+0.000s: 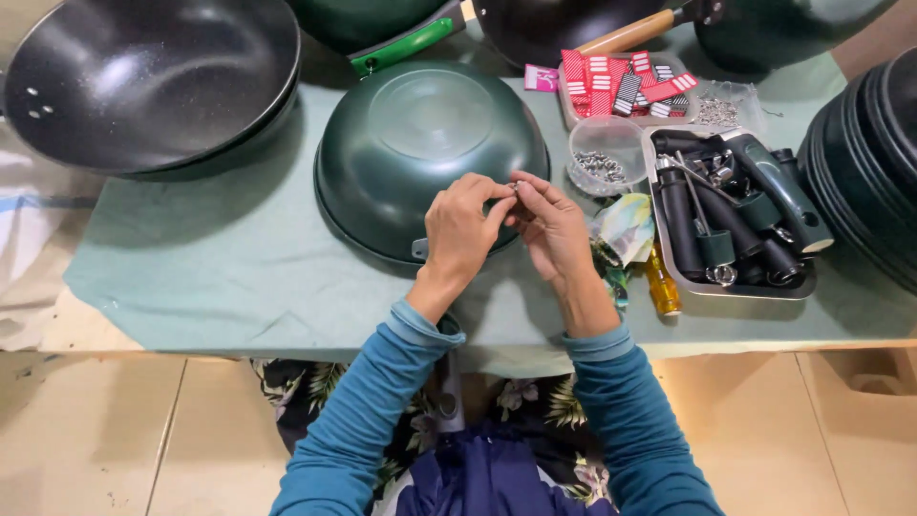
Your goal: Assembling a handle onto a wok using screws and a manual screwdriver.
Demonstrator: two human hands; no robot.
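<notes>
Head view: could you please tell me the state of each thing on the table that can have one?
Green pan: upside down, handle not fitted.
Black pan: upright, empty.
Clear cup: open, holding small metal parts.
Metal tray: full of black handles.
Left hand: pinching a small metal part.
Right hand: pinching the same part.

A table [191, 315] under a green cloth [220, 258] carries an upturned green pan [411, 143] mid-table, a black wok [143, 76] at the far left corner, and a metal tray [669, 272] near the right edge.
</notes>
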